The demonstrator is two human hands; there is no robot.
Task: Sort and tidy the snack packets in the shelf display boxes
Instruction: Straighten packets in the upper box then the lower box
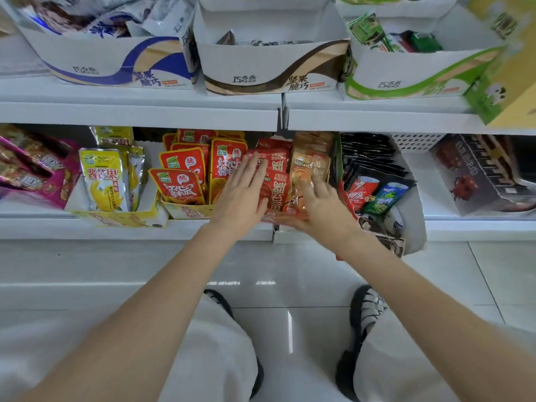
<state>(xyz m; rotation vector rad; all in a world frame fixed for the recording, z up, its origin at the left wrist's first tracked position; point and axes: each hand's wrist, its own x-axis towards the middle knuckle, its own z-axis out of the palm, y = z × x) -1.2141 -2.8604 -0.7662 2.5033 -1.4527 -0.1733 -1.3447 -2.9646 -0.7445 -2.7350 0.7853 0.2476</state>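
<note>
We were squaring the red packets [274,181] and orange packets [309,169] at the lower shelf's front edge, our left hand [242,195] flat, fingers straight, our right hand [314,206] spread loosely over them, holding nothing; next we judged they needed pushing upright.

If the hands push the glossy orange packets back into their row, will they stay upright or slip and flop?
The orange packets look thin and soft, so they probably bend rather than stand stiffly. Their shiny film suggests they could slide on one another. They look light, so the right hand should move them easily.
</note>
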